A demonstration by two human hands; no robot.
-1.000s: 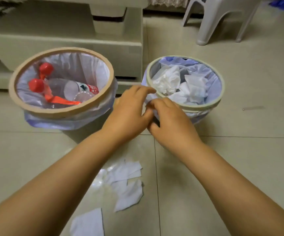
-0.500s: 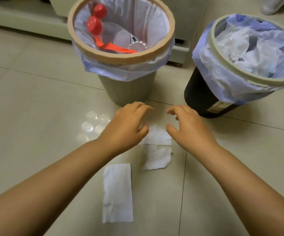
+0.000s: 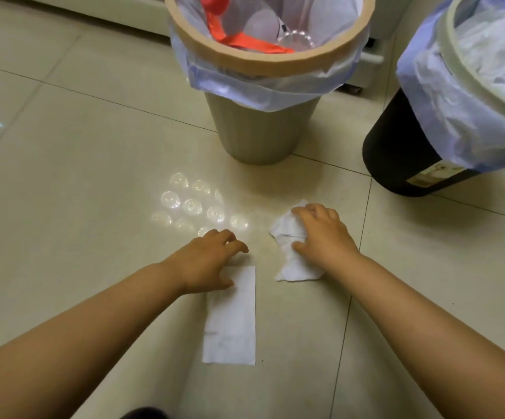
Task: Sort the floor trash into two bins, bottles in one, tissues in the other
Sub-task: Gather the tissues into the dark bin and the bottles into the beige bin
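Two lined bins stand on the tiled floor. The beige bin in the middle holds clear bottles with red caps and labels. The black bin at the right holds crumpled tissues. My right hand grips a crumpled white tissue lying on the floor in front of the bins. My left hand has curled fingers and touches the top end of a flat rectangular tissue on the floor.
A low pale cabinet base runs along the back behind the bins. Bright round light reflections sit on the glossy tiles left of my hands. A dark shape shows at the bottom edge.
Both hands came down from the tissue bin's rim to the floor. The view tilted downward. My right hand closed on the crumpled tissue and my left hand reached the flat one.
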